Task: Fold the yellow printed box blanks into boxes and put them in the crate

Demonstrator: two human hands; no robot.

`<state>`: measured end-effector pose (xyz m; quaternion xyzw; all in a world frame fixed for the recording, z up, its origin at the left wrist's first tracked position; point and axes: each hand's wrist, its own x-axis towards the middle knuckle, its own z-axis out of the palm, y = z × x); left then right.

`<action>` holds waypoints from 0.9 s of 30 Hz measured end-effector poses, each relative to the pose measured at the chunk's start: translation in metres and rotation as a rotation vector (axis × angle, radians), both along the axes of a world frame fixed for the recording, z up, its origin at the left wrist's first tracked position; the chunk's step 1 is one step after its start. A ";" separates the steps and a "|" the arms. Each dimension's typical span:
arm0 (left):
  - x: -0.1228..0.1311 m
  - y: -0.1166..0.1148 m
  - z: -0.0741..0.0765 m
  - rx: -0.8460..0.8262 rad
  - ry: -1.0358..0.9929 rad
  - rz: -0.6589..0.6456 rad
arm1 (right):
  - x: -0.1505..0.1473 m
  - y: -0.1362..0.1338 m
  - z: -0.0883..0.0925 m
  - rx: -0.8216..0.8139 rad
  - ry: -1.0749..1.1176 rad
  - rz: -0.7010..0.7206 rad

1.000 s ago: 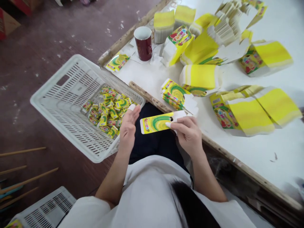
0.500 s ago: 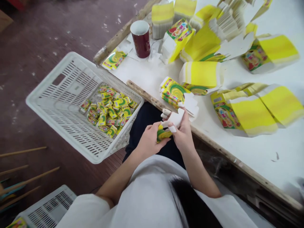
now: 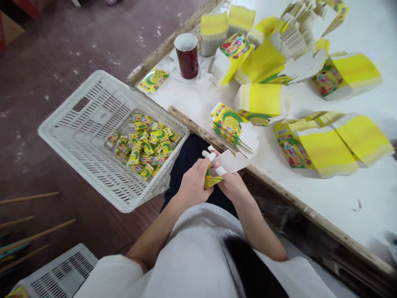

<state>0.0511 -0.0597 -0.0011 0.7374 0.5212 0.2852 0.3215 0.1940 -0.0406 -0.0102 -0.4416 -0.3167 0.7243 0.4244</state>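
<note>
Over my lap, at the table edge, my left hand (image 3: 194, 182) grips a small yellow-green printed carton (image 3: 212, 180) from the left. My right hand (image 3: 232, 185) closes on the same carton from the right, with its white inner flaps (image 3: 231, 160) spread above the fingers. White wraps cover some of the fingertips. Just beyond my hands lies a small stack of flat printed cartons (image 3: 229, 122) with white flaps toward me. Left of my knee, a white plastic basket (image 3: 83, 155) holds many folded yellow-green cartons (image 3: 144, 145).
A dark red mug (image 3: 187, 58) stands near the table's far left edge. Bundles of yellow cartons (image 3: 330, 149) cover the back and right of the white table (image 3: 335, 207). Another basket (image 3: 63, 271) and wooden sticks (image 3: 40, 236) are at lower left.
The carton's white flaps have swung out to the right and lie lower. My right hand has moved down and left, and my left hand covers more of the carton. The view has shifted slightly.
</note>
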 end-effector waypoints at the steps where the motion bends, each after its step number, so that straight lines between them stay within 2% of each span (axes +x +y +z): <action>1: 0.000 0.001 0.000 0.035 0.005 -0.018 | 0.002 0.001 0.000 -0.004 0.024 0.022; 3: -0.001 0.002 0.002 0.062 -0.005 -0.034 | 0.004 0.002 0.001 0.022 0.050 0.045; 6: -0.001 0.005 0.002 -0.004 -0.072 -0.048 | 0.004 -0.002 0.002 0.169 -0.005 0.059; 10: 0.001 0.006 -0.007 -0.159 -0.164 -0.032 | 0.006 -0.009 0.007 0.459 -0.376 0.118; 12: 0.002 0.007 -0.013 -0.132 -0.156 0.047 | 0.008 -0.008 0.008 0.567 -0.541 0.130; 15: 0.000 0.010 -0.016 0.031 -0.019 0.226 | 0.012 -0.003 0.004 0.598 -0.603 0.003; 16: -0.002 0.010 -0.015 0.072 0.043 0.257 | 0.013 -0.002 0.002 0.575 -0.593 -0.069; 18: -0.007 0.012 -0.011 0.097 0.115 0.242 | 0.015 -0.001 -0.001 0.542 -0.556 -0.151; 20: -0.013 0.012 -0.006 0.092 0.094 0.179 | 0.015 -0.003 -0.001 0.604 -0.560 -0.091; 23: -0.018 0.014 -0.002 0.105 0.056 0.150 | 0.017 -0.005 0.001 0.758 -0.684 0.100; 27: -0.019 0.018 0.002 0.117 0.110 0.134 | 0.032 0.005 -0.002 0.821 -0.791 0.242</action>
